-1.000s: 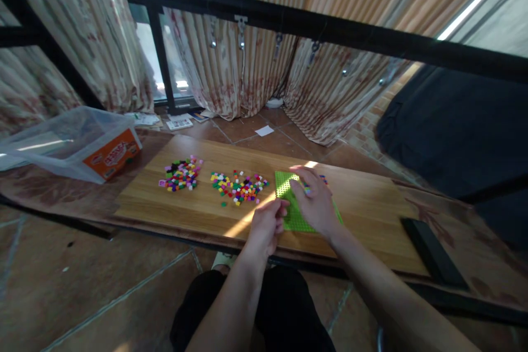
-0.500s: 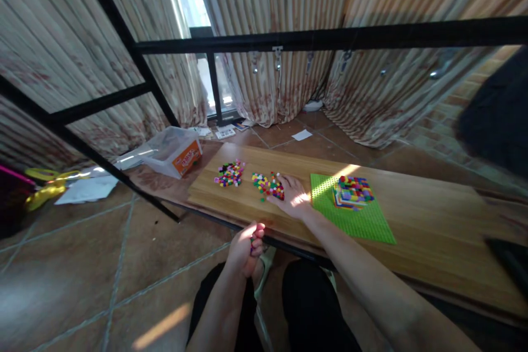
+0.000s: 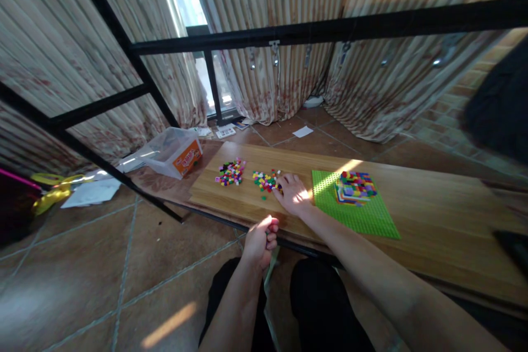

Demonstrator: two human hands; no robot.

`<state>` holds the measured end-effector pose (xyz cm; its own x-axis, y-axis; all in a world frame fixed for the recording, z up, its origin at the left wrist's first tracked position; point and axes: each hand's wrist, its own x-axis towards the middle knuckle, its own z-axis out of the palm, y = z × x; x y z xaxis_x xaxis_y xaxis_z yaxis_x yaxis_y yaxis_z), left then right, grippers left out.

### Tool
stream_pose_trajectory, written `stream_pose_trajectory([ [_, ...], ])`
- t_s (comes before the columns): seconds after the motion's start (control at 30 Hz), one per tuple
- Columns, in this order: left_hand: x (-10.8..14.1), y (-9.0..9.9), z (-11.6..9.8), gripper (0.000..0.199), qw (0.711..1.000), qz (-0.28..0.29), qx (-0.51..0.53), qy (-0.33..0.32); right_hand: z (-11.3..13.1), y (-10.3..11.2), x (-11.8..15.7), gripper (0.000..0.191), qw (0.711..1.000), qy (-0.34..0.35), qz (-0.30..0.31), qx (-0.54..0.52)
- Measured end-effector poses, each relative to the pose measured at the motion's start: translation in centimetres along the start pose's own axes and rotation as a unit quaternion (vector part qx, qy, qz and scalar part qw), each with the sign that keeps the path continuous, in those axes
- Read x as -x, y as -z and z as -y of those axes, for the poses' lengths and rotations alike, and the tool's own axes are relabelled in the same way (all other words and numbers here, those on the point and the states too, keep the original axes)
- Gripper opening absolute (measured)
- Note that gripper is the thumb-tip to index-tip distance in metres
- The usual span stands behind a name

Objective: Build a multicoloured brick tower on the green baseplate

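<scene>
Over the right side of a loose pile of small coloured building bricks [image 3: 266,180] is my right hand [image 3: 292,193], palm down. Its thumb and fingers are apart around the pile's edge, and the fingertips are partly hidden. My left hand [image 3: 260,239] is curled closed near the table's front edge, with a few small bricks partly showing between its fingers. To the right of my right hand lies a green baseplate [image 3: 355,222]. A block-shaped stack of multicoloured bricks [image 3: 355,189] stands on it.
A second pile of bricks [image 3: 231,172] lies further left on the wooden table [image 3: 433,214]. Beyond it stands a clear plastic box [image 3: 171,146] with an orange label. A black metal frame [image 3: 247,39] crosses in front of the curtains [image 3: 284,82]. A dark object [image 3: 511,250] sits at the right edge.
My left hand has moved slightly right and up, still closed. The right hand stays at the pile, its fingers drawn closer together. The view has shifted a little.
</scene>
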<state>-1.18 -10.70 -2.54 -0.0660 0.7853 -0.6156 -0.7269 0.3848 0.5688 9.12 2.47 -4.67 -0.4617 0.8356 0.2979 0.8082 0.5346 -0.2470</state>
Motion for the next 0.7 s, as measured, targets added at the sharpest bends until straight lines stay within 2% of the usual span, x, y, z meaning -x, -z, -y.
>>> stream_pose_trajectory([
  [0.37,0.2,-0.1,-0.1,0.016,0.999,-0.007,-0.035,-0.008,0.8,0.8,0.5,0.046,0.997,-0.066,0.018,0.038],
  [0.57,0.0,0.0,0.0,0.019,0.999,-0.004,-0.050,-0.014,0.9,1.1,0.4,0.048,0.994,-0.089,0.046,0.048],
  [0.7,-0.1,0.0,0.1,0.020,0.998,-0.004,-0.063,-0.018,0.8,0.8,0.3,0.047,0.994,-0.088,0.040,0.055],
])
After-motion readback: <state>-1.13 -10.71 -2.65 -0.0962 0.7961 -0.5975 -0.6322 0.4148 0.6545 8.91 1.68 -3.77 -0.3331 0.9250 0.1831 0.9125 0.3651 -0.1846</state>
